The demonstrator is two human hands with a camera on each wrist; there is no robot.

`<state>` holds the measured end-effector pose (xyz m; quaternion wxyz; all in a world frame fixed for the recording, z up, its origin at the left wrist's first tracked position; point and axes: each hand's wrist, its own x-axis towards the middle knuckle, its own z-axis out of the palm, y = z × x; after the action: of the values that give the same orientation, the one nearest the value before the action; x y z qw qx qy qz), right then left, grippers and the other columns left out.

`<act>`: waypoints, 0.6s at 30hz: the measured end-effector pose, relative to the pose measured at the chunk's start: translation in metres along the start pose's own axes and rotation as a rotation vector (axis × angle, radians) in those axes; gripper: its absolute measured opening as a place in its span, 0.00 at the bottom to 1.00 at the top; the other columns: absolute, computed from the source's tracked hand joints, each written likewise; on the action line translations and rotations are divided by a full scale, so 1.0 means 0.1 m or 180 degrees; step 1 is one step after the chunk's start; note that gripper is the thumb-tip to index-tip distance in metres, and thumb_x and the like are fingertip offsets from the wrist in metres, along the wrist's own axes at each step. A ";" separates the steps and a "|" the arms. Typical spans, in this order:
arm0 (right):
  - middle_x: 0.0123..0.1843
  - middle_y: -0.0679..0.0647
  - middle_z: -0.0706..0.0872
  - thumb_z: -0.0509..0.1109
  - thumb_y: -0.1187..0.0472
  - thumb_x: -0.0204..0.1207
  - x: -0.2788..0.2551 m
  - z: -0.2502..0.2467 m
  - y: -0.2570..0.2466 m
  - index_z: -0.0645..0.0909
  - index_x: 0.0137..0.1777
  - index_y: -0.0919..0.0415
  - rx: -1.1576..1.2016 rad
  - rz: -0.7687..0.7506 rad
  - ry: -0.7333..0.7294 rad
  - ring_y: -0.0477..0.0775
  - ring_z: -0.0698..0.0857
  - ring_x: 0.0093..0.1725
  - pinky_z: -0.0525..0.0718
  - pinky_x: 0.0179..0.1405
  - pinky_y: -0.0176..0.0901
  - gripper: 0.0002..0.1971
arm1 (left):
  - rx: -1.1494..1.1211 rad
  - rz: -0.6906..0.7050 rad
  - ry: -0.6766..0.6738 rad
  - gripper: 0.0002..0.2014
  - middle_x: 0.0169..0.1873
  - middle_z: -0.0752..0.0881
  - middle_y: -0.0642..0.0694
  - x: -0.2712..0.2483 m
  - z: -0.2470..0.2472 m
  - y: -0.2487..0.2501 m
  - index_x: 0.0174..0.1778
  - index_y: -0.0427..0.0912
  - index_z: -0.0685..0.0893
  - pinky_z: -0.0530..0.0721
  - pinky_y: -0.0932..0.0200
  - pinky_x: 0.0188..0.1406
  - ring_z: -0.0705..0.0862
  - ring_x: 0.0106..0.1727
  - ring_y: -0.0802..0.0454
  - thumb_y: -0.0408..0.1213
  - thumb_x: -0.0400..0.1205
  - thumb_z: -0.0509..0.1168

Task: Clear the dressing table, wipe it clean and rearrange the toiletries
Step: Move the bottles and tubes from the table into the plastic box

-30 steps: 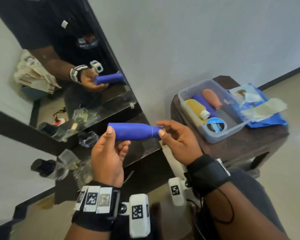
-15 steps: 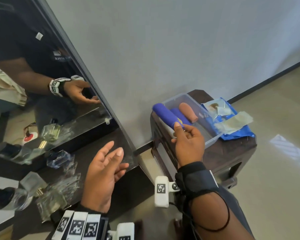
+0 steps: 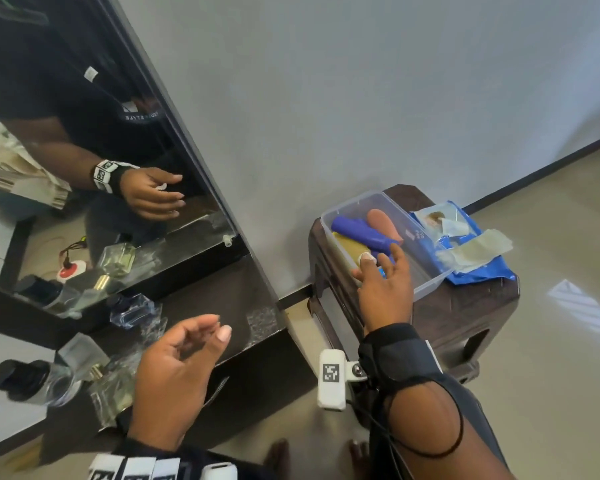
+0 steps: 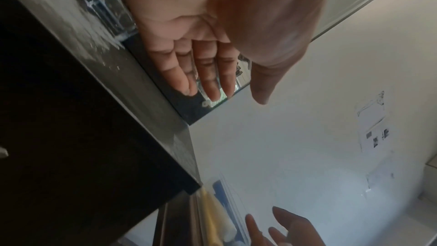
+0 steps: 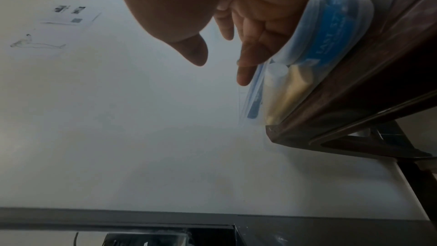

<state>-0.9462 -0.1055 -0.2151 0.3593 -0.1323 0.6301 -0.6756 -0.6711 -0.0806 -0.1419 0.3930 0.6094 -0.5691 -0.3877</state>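
Observation:
The blue bottle (image 3: 361, 232) lies in the clear plastic box (image 3: 426, 282), between a yellow bottle (image 3: 345, 242) and a brownish-orange bottle (image 3: 383, 221). My right hand (image 3: 378, 268) hovers over the box's near end with fingers spread and holds nothing. In the right wrist view the right hand (image 5: 227, 48) is empty beside the box (image 5: 307, 48) and the yellow bottle's white cap (image 5: 275, 73). My left hand (image 3: 212, 329) hangs loosely curled and empty above the dark dressing table (image 3: 229, 296). The left wrist view shows the left hand (image 4: 212, 74) with relaxed fingers.
The box sits on a brown stool (image 3: 465, 323), next to a blue wipes pack (image 3: 465, 251) with a wipe on it. Several glass perfume bottles (image 3: 132, 310) stand at the table's left, under the mirror (image 3: 84, 150). Bare floor lies to the right.
My right hand took the blue bottle from the left hand, carried it right to the box and let it go. The left hand is now empty.

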 end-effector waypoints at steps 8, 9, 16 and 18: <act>0.51 0.53 0.90 0.75 0.53 0.82 -0.11 0.10 0.04 0.87 0.59 0.53 -0.0900 -0.0916 -0.0470 0.59 0.90 0.53 0.86 0.55 0.47 0.09 | 0.1552 0.0377 0.0793 0.14 0.62 0.89 0.57 0.03 -0.51 -0.36 0.47 0.63 0.89 0.81 0.40 0.74 0.85 0.68 0.53 0.64 0.72 0.75; 0.50 0.55 0.90 0.74 0.51 0.80 -0.10 0.10 0.07 0.88 0.60 0.54 -0.0968 -0.1031 -0.0514 0.60 0.90 0.52 0.87 0.57 0.53 0.12 | 0.1780 0.0300 0.0657 0.18 0.66 0.88 0.57 0.05 -0.55 -0.41 0.48 0.64 0.88 0.78 0.40 0.77 0.82 0.73 0.50 0.69 0.69 0.73; 0.46 0.59 0.91 0.74 0.53 0.84 -0.17 0.18 0.18 0.86 0.61 0.50 -0.1060 -0.1104 -0.0844 0.32 0.88 0.35 0.82 0.38 0.20 0.09 | 0.2289 -0.0449 0.0075 0.20 0.83 0.76 0.61 0.03 -0.64 -0.50 0.63 0.64 0.88 0.58 0.40 0.90 0.60 0.90 0.47 0.58 0.75 0.79; 0.47 0.59 0.91 0.74 0.53 0.84 -0.19 0.18 0.16 0.87 0.63 0.53 -0.1102 -0.1075 -0.0887 0.33 0.89 0.36 0.82 0.39 0.20 0.10 | 0.2179 -0.0530 0.0081 0.18 0.84 0.73 0.62 0.02 -0.65 -0.51 0.65 0.65 0.88 0.55 0.45 0.91 0.55 0.92 0.49 0.48 0.80 0.78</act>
<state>-0.9166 -0.1060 -0.2224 0.2968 -0.3866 0.6496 -0.5835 -0.5916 -0.0784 -0.1633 0.1400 0.7549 -0.6095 -0.1975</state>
